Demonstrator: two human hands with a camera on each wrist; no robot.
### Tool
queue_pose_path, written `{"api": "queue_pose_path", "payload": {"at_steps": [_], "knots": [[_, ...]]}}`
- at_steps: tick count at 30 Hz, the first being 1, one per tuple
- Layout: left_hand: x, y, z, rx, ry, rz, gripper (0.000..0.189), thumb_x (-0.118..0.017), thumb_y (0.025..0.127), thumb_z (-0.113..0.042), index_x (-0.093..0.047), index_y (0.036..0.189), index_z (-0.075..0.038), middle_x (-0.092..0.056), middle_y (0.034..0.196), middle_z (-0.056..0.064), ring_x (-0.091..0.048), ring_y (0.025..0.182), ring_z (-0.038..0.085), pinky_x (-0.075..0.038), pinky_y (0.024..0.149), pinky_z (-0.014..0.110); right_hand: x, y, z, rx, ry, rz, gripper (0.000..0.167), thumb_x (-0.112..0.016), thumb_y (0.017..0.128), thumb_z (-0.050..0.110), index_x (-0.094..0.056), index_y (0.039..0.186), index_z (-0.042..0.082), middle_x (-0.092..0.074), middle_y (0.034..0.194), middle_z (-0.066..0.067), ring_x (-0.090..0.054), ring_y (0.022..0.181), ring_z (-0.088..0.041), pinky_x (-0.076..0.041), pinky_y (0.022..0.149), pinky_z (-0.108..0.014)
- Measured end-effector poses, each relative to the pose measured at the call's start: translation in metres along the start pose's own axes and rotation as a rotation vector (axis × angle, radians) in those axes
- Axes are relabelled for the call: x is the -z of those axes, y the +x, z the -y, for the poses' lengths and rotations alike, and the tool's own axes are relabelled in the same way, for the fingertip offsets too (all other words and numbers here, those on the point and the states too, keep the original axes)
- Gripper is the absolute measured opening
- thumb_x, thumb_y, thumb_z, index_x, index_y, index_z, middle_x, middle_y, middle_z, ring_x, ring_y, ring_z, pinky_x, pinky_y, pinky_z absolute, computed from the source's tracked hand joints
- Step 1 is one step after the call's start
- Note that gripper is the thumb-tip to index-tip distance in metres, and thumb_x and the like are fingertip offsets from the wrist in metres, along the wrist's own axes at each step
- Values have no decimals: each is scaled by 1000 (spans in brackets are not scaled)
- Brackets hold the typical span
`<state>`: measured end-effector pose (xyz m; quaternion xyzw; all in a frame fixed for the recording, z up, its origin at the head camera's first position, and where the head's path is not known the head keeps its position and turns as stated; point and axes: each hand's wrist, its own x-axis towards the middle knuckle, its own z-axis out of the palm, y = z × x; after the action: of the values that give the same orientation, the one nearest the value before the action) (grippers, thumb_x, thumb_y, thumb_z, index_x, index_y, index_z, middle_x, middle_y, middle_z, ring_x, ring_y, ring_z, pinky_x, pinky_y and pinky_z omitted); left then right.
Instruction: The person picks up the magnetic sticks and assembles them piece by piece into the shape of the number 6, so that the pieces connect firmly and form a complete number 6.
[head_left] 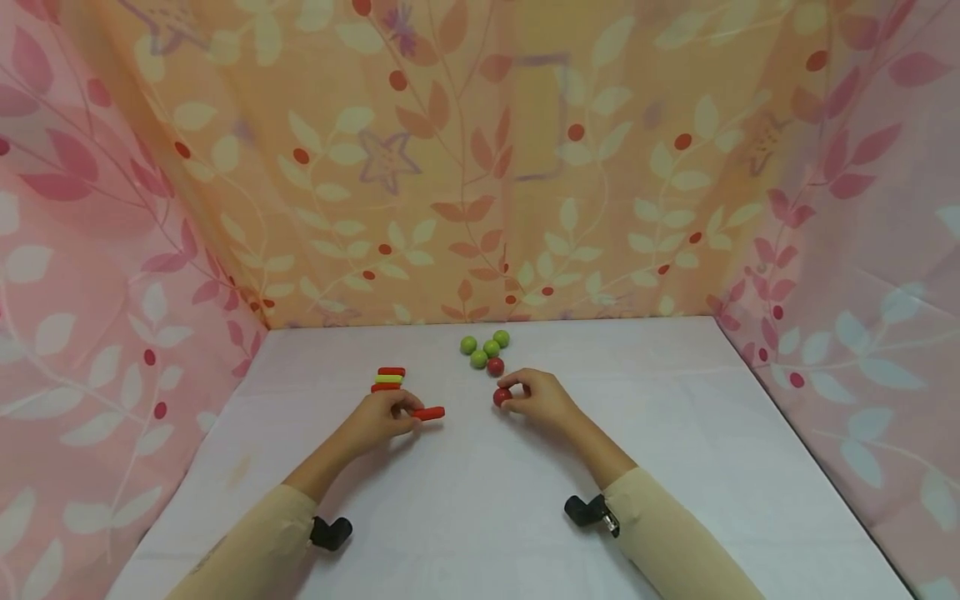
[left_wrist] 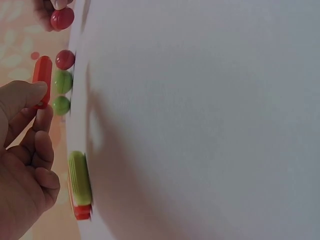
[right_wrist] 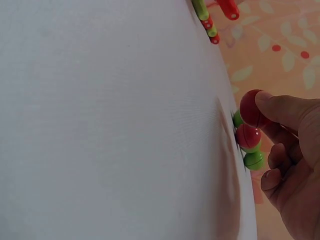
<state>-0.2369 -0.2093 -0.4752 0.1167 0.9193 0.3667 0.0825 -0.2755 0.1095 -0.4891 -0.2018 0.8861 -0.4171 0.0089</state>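
My left hand pinches a short red stick between thumb and fingers. The stick looks faceted in the left wrist view and points away from the fingertips. Just behind this hand lie a yellow-green stick and red sticks side by side in a row. To the right, my right hand holds a red ball by thumb and fingers. A seam runs round that ball in the right wrist view. A second red ball sits just beyond it, against several green balls.
A white-covered table lies under everything. Patterned cloth rises at the back and on both sides, with the left cloth and right cloth close to the table edges. Each sleeve carries a small black camera mount.
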Motion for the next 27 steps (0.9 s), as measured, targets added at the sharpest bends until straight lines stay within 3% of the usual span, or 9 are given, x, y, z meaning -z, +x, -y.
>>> {"api": "queue_pose_path", "payload": {"at_steps": [5,13,20,27], "knots": [[-8,6,-10,0,-25,29,19,-72,78,-21,-65,94,-28,-60,86,-7,-51,76,19,-46,58,30,4,-5,-5,-43,10,6,34,-76,74,26,-67,107,19,-62,100,10,-50,83,-20,-41,68,-32],[-20,24,-24,-30,1,54,18,-71,79,-23,-64,94,-30,-60,87,-8,-51,77,18,-45,60,29,9,-14,-12,-133,42,1,32,-75,76,28,-67,106,23,-60,105,12,-50,89,-18,-42,74,-32],[-32,43,-37,-60,14,100,18,-71,79,-24,-64,96,-26,-60,86,-7,-52,78,19,-47,63,29,10,-20,-17,-145,47,-3,31,-74,76,30,-66,106,27,-59,109,12,-49,92,-14,-44,78,-33],[-46,58,-44,-53,14,118,18,-72,79,-25,-64,95,-25,-61,87,-7,-52,83,18,-46,67,27,11,-21,-20,-161,31,-13,30,-74,76,28,-66,105,27,-59,108,12,-51,95,-15,-44,83,-35]]}}
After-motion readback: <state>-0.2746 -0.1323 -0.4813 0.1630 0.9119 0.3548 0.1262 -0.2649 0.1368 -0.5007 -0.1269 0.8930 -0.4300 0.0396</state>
